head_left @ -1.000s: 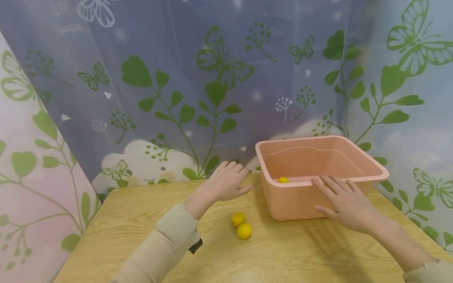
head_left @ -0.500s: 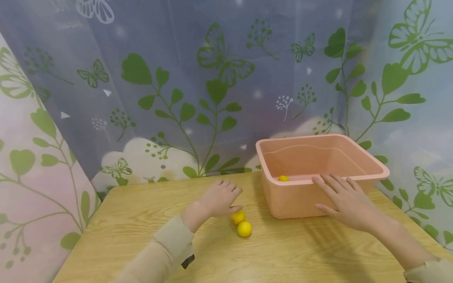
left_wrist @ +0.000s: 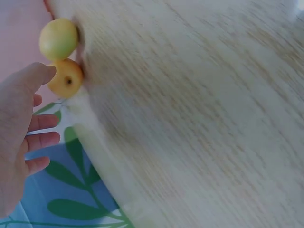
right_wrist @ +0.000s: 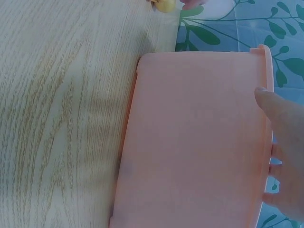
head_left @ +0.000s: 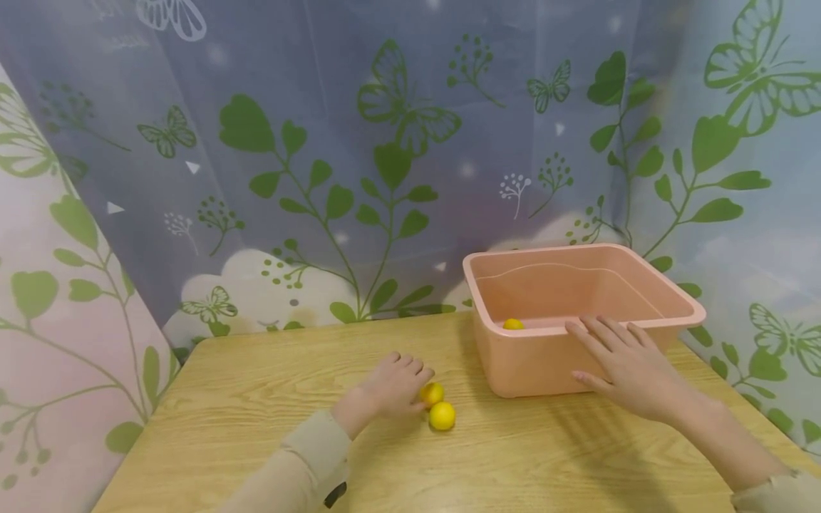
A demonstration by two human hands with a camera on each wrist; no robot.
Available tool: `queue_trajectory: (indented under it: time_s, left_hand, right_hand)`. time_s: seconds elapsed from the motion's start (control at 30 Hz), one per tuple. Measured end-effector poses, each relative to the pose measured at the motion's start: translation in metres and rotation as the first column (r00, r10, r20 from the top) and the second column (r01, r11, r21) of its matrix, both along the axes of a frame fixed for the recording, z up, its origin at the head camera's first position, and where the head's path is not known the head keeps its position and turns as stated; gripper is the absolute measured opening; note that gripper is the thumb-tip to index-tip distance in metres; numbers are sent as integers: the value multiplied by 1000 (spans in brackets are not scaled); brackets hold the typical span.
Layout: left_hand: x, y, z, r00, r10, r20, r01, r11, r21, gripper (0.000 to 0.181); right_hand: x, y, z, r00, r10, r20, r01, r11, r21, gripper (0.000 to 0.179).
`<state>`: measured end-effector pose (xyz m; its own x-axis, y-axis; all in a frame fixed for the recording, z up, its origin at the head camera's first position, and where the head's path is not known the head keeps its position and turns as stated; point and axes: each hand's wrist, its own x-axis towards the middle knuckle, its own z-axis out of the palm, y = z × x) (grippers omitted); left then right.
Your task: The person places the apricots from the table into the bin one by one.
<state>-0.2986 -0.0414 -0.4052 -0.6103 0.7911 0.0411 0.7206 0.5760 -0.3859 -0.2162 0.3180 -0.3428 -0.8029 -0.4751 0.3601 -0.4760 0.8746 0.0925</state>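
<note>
Two small round yellow fruits, a rear one [head_left: 432, 393] and a front one [head_left: 442, 416], lie side by side on the table. My left hand [head_left: 395, 385] is at the rear fruit's left side. In the left wrist view its thumb overlaps the edge of the fruit with a dark spot [left_wrist: 70, 81]; the other fingers are loosely spread, holding nothing. My right hand [head_left: 631, 370] rests on the near rim of a pink plastic bin [head_left: 532, 363], fingers fairly straight over the rim. Another yellow fruit [head_left: 513, 324] is partly visible inside the bin; its near wall hides the rest.
The bin stands at the right rear of a wooden table [head_left: 256, 385]. Behind the table hangs a blue curtain [head_left: 308, 171] printed with leaves and butterflies; similar printed cloth covers both sides.
My left hand has come down and toward me, from above and behind the fruits to the side of the rear one. My right hand has stayed on the bin's rim.
</note>
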Motion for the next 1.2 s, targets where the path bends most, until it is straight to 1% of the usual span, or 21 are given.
queue_trajectory:
  time_s: [0.07, 0.3, 0.5, 0.6, 0.73, 1.0, 1.2]
  left_hand:
    - [-1, -1, -2, 1000, -2, -5, 2, 1000, -4, 49]
    - [-4, -1, -12, 1000, 20, 21, -19, 999, -39, 59]
    - [-6, 0, -18, 1000, 22, 20, -20, 997, -68, 54]
    - [-6, 1, -19, 1000, 15, 22, -13, 998, -64, 51]
    - [-6, 2, -21, 1000, -2, 18, 3, 999, -40, 48]
    - [-8, 4, -24, 999, -33, -13, 32, 999, -42, 41]
    - [-10, 4, -21, 1000, -23, 8, 23, 1000, -3, 41]
  right_hand:
    - [0, 0, 0, 1000, -2, 5, 2, 1000, -3, 70]
    - [0, -2, 1, 999, -17, 46, 17, 1000, -7, 71]
    - [1, -3, 2, 998, -20, 53, 20, 1000, -5, 69]
    - [1, -3, 2, 998, -21, 53, 21, 1000, -6, 69]
    - [1, -3, 1, 999, -18, 36, 18, 1000, -6, 68]
    - [1, -2, 0, 1000, -18, 15, 18, 1000, -2, 68]
    - [1, 0, 1, 999, -20, 30, 21, 1000, -11, 68]
